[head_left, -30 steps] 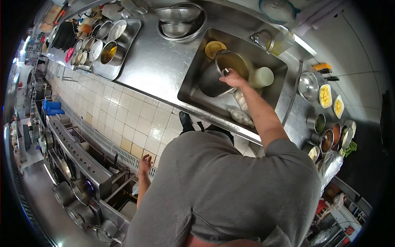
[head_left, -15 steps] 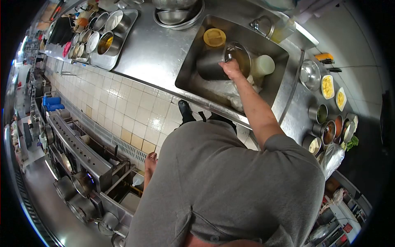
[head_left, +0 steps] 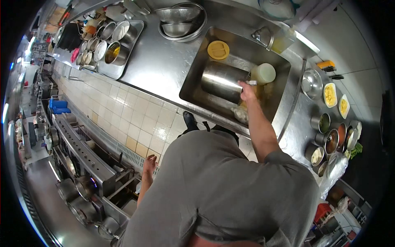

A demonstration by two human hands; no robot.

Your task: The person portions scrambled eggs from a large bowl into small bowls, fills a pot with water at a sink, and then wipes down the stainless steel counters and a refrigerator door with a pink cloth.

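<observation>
A tall stainless steel pot [head_left: 224, 81] lies tipped over inside the metal sink [head_left: 196, 61], its mouth facing right. My right hand [head_left: 247, 91] is closed on the pot at its rim and handle. Just beyond the rim stands a pale, round-topped container [head_left: 265, 73]. A round yellow lid [head_left: 218, 50] rests in the upper left of the sink, and a clear plastic bag [head_left: 240, 114] sits near the front wall. My left hand [head_left: 150, 163] hangs by my side above the floor, fingers loosely bent and apart, with nothing in it.
A tray [head_left: 138, 41] of pots and bowls occupies the counter's left, with nested steel bowls [head_left: 181, 29] behind. A faucet [head_left: 262, 37] rises at the sink's back. Food dishes [head_left: 330, 94] and small pots [head_left: 324, 123] stand right. A stove [head_left: 84, 142] is behind me.
The pot has tipped further over, its mouth turning right and away from view. My right hand has moved right and down with it. My left hand still hangs at my side.
</observation>
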